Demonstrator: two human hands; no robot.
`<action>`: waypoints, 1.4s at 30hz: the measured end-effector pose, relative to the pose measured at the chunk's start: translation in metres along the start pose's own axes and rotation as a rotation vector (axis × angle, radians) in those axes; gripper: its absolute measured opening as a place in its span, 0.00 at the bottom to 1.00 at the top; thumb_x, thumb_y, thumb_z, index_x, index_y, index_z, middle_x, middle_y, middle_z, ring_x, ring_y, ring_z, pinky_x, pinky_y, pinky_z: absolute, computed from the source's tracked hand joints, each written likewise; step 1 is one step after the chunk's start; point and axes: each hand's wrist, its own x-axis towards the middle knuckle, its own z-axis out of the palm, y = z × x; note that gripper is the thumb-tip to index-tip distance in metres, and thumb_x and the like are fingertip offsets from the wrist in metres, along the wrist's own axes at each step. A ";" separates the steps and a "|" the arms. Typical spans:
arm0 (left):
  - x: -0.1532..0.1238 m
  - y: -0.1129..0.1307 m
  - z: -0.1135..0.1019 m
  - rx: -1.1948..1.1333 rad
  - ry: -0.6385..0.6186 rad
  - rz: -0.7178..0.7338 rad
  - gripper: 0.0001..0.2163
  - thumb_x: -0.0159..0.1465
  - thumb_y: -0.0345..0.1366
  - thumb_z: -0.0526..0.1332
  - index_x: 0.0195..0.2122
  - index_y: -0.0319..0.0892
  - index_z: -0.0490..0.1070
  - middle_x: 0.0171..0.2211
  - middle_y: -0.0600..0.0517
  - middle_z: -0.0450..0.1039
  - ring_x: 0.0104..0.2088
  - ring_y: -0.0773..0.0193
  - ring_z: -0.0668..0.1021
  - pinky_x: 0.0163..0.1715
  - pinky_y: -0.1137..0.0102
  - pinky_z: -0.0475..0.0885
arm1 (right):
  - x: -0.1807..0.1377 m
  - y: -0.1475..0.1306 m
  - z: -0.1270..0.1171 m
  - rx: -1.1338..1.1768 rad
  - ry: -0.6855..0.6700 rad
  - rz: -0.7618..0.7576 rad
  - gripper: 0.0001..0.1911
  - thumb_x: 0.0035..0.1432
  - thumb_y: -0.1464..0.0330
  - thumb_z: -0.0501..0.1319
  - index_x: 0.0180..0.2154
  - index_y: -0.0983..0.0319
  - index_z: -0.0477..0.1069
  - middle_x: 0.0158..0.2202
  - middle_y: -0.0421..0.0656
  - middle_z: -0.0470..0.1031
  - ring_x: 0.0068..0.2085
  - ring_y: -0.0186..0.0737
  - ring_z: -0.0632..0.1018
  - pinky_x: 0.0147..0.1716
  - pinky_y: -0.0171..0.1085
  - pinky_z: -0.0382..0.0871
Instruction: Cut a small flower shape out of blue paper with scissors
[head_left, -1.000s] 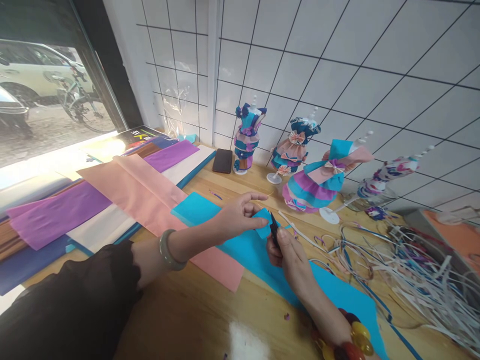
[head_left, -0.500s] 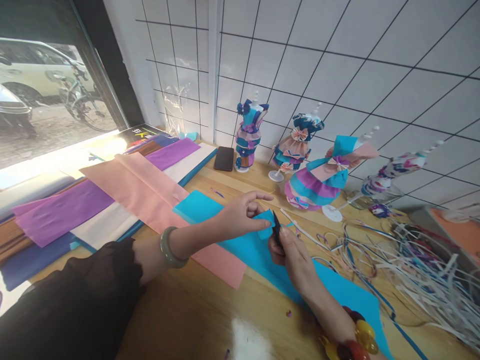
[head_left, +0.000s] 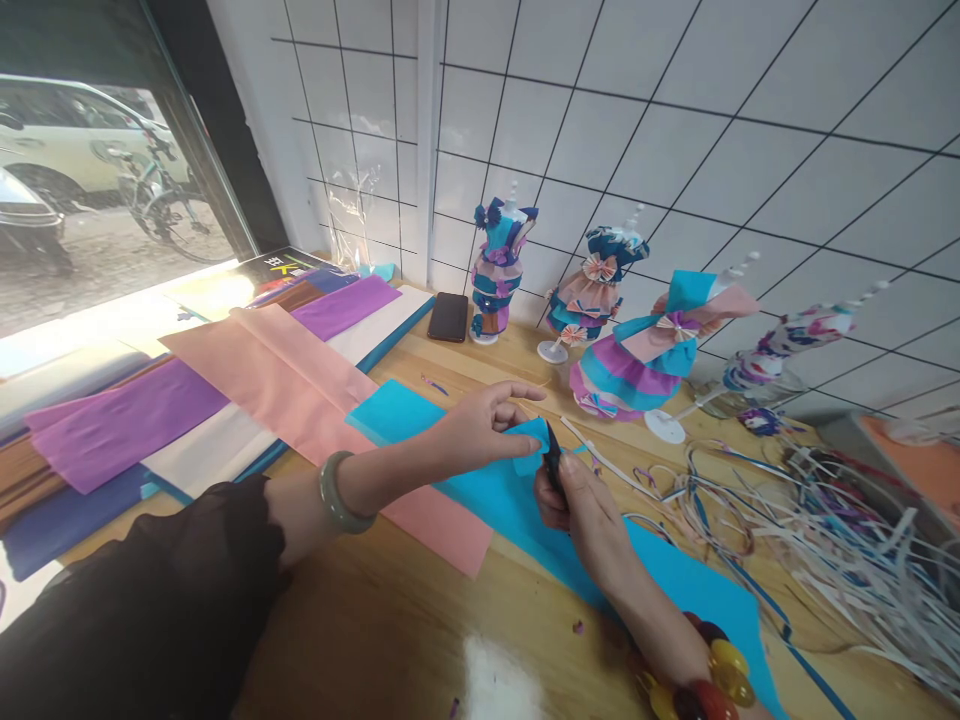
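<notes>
My left hand (head_left: 484,428) pinches a small folded piece of bright blue cloth (head_left: 531,462) between thumb and fingers, its index finger stretched out above. In my right hand (head_left: 592,510) is a small pair of black scissors (head_left: 553,458). Its dark pointed end is up against the right edge of the folded piece; the handles are hidden in my fingers. Beneath both hands a long blue cloth strip (head_left: 675,570) lies across the table, partly over a pink cloth strip (head_left: 457,530).
Several small dress forms in ruffled outfits, one a striped dress (head_left: 637,365), stand along the tiled wall. A black phone (head_left: 448,317) lies by them. Tangled ribbon strips (head_left: 840,540) spread at the right. Folded cloths, including a purple one (head_left: 142,420), are stacked at the left.
The hands stay almost in place. The folded blue piece and the black scissors have shifted only very slightly.
</notes>
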 end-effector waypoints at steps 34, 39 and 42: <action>0.000 0.005 -0.008 0.089 -0.012 -0.007 0.28 0.55 0.37 0.66 0.57 0.44 0.62 0.28 0.56 0.70 0.25 0.72 0.69 0.25 0.75 0.61 | -0.002 -0.003 0.002 0.008 0.010 0.041 0.21 0.65 0.50 0.49 0.35 0.60 0.63 0.22 0.34 0.53 0.21 0.32 0.55 0.20 0.35 0.45; 0.001 0.004 -0.009 0.116 0.006 0.009 0.28 0.55 0.37 0.66 0.57 0.44 0.62 0.26 0.58 0.67 0.23 0.73 0.66 0.24 0.75 0.59 | -0.002 -0.003 0.002 0.014 0.007 0.046 0.20 0.65 0.50 0.49 0.36 0.60 0.64 0.22 0.34 0.52 0.21 0.32 0.54 0.20 0.35 0.44; 0.001 0.004 -0.009 0.143 0.018 0.026 0.28 0.55 0.38 0.66 0.57 0.43 0.62 0.24 0.59 0.63 0.22 0.73 0.63 0.22 0.75 0.56 | -0.002 -0.004 0.002 0.013 0.002 0.048 0.20 0.65 0.50 0.50 0.35 0.60 0.64 0.22 0.34 0.52 0.21 0.32 0.54 0.20 0.35 0.45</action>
